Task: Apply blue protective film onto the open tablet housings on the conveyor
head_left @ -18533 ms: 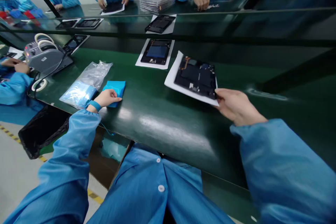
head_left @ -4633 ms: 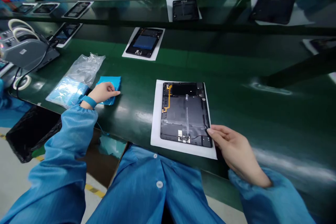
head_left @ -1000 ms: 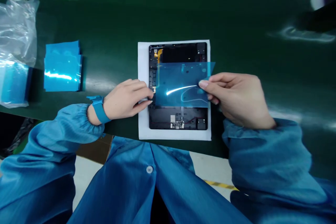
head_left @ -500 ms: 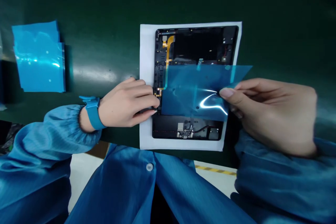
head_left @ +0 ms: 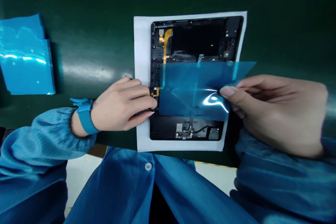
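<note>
An opened tablet [head_left: 168,126] with its black inside showing lies on a white sheet [head_left: 141,56]. A translucent blue film [head_left: 181,87] covers its middle, and the film's right end sticks out past the tablet's edge. My right hand [head_left: 278,112] pinches the film's right side between thumb and fingers. Curled at the tablet's left edge, my left hand [head_left: 123,105] has its thumb and fingertips drawn together there, apparently gripping that edge. An orange flex cable [head_left: 165,50] runs down the tablet's left side, and a small circuit board [head_left: 184,134] sits near its bottom.
A stack of blue films [head_left: 26,63] lies to the left on the dark green table [head_left: 99,24]. The table's front edge is close to my body. Below it, pale floor [head_left: 215,178] shows.
My view has shifted slightly, so the film stack sits further left and the tablet looks a little larger. Both hands keep their places at the tablet and the film.
</note>
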`<state>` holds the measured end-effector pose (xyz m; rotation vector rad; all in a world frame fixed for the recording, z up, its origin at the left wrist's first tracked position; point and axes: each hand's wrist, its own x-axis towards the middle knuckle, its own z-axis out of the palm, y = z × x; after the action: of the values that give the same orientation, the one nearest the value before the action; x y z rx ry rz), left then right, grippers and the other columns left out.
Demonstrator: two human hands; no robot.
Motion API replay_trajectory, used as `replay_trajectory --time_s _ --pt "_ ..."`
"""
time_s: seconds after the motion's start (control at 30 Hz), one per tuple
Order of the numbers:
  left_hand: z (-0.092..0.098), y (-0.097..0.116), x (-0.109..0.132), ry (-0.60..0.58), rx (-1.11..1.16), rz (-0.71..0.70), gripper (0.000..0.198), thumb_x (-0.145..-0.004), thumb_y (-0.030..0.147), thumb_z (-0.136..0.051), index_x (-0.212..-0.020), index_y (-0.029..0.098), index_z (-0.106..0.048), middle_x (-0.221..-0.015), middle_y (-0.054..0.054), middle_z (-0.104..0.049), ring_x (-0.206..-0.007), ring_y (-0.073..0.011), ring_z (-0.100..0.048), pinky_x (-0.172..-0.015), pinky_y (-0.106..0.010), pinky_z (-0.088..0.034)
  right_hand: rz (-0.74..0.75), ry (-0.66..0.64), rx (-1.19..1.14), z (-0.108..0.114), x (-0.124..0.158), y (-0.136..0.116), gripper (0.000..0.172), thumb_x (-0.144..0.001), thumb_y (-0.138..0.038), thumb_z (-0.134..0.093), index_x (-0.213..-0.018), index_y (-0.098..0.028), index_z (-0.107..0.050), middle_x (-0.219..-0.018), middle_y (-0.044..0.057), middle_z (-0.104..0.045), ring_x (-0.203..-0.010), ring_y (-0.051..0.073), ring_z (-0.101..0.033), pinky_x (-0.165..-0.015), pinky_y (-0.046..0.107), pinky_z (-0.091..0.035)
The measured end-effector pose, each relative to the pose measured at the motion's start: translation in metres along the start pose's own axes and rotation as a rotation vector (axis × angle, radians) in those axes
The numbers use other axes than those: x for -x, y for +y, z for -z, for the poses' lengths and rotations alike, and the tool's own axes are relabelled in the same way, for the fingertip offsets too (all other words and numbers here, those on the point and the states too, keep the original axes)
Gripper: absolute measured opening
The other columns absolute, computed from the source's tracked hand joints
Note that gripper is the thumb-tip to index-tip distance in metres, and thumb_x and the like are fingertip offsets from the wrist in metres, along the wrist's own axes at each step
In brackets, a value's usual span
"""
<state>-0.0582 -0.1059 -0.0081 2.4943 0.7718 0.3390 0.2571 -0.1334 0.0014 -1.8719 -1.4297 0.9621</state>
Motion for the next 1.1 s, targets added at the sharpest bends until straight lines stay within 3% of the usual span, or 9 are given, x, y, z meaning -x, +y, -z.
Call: replay_trajectory --time_s 0.37,0.8,1.1 --pt "0.0001 -0.0010 0.0003 0.031 -0.031 -0.057 0.017 -0.104 0.031 -0.053 -0.100 0.021 -0.067 -0.089 -0.003 -0.069 -0.079 -0.0180 -0.059 -0.068 -0.034 -0.041 -0.001 -0.004 -0.001 0.0000 -0.0007 -0.0007 0.020 -0.077 -0.037 -0.091 -0.084 -0.022 -0.082 -0.073 0.003 -0.074 -0.063 0.015 -0.070 -0.058 0.028 -0.058" --pt "-0.0014 -0.0014 0.0008 0.058 -0.032 -0.069 0.015 -0.104 0.030 -0.054 -0.101 0.021 -0.065 -0.090 -0.003 -0.069 -0.080 -0.0181 -0.060 -0.068 -0.033 -0.042 -0.012 0.000 -0.033 0.0002 -0.0018 0.0006 0.017 -0.074 -0.033 -0.092 -0.082 -0.023 -0.082 -0.063 -0.003 -0.068 -0.046 0.005 -0.052 -0.049 0.021 -0.051" --pt "-0.0003 -0.0006 0.0002 0.054 -0.041 -0.074 0.016 -0.104 0.030 -0.054 -0.100 0.020 -0.066 -0.089 -0.003 -0.068 -0.079 -0.0177 -0.059 -0.068 -0.033 -0.042 -0.004 -0.007 -0.025 -0.0006 -0.0010 -0.0018 0.019 -0.075 -0.038 -0.092 -0.082 -0.024 -0.082 -0.067 -0.002 -0.071 -0.046 0.005 -0.052 -0.054 0.024 -0.057"
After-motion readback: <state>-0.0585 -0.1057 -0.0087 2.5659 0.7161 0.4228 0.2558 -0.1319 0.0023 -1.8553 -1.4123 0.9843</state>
